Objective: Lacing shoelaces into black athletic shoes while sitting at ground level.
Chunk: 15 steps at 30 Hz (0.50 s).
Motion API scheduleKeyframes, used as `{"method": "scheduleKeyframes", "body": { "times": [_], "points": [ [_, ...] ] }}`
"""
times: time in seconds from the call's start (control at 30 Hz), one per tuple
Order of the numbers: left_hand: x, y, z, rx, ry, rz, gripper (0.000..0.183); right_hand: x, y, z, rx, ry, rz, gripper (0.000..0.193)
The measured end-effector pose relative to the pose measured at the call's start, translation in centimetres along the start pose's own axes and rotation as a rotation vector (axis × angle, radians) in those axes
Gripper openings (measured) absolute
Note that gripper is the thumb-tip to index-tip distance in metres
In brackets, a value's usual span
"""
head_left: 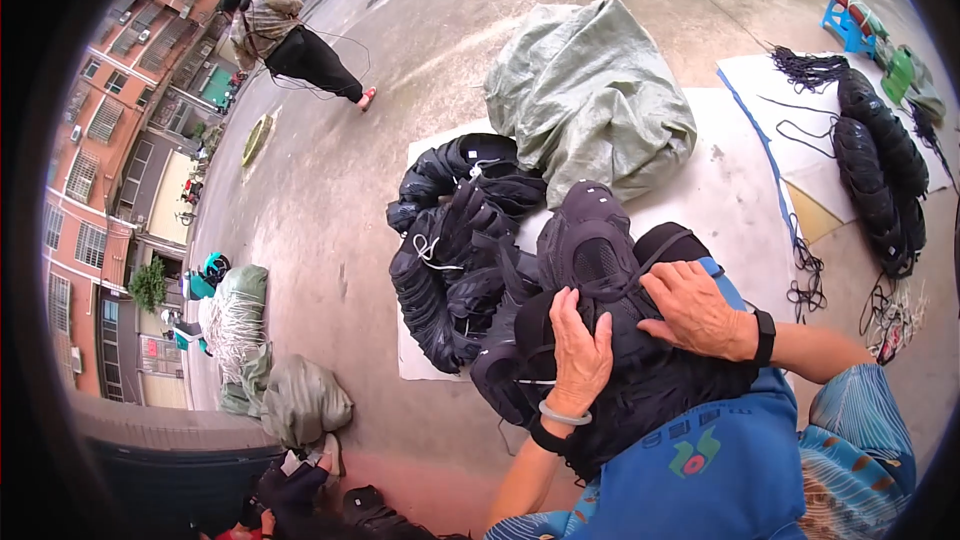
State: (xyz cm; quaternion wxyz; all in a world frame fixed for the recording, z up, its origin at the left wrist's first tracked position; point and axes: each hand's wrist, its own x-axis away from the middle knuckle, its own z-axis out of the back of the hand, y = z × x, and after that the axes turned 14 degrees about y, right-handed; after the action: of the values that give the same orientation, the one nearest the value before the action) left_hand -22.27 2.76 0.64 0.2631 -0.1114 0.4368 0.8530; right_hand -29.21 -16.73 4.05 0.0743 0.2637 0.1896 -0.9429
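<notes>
A pile of black shoe uppers (640,400) lies on my lap over a blue apron (700,460). One black shoe upper (590,240) with mesh panels tops the pile, its toe pointing away from me. My left hand (582,355), with a pale bracelet and a dark band at the wrist, grips its near left side, thumb apart from the fingers. A black shoelace (612,288) crosses the upper toward my right hand (695,310). The right fingers are bent, closed on the lace near their tips. A black wristband is on that wrist.
Bundled black shoe uppers (440,260) and a grey-green woven sack (590,90) lie on a white sheet (725,190) ahead. More bundled uppers (880,170) and loose laces (805,265) are at right. Stuffed sacks (305,400) stand left. A person (290,45) walks at the far left.
</notes>
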Motion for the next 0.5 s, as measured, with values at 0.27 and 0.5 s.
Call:
{"method": "scheduleKeyframes", "body": {
  "times": [0.27,0.5],
  "points": [
    [0.6,-1.1,-3.1,-0.045,0.023,-0.013,0.067,0.4,-1.2,-2.6,0.143,-0.116,-0.061,0.026],
    [1.4,-1.7,-3.5,-0.079,0.047,-0.025,0.070,-0.2,1.6,-3.6,0.037,-0.336,0.264,0.022]
  ]
}}
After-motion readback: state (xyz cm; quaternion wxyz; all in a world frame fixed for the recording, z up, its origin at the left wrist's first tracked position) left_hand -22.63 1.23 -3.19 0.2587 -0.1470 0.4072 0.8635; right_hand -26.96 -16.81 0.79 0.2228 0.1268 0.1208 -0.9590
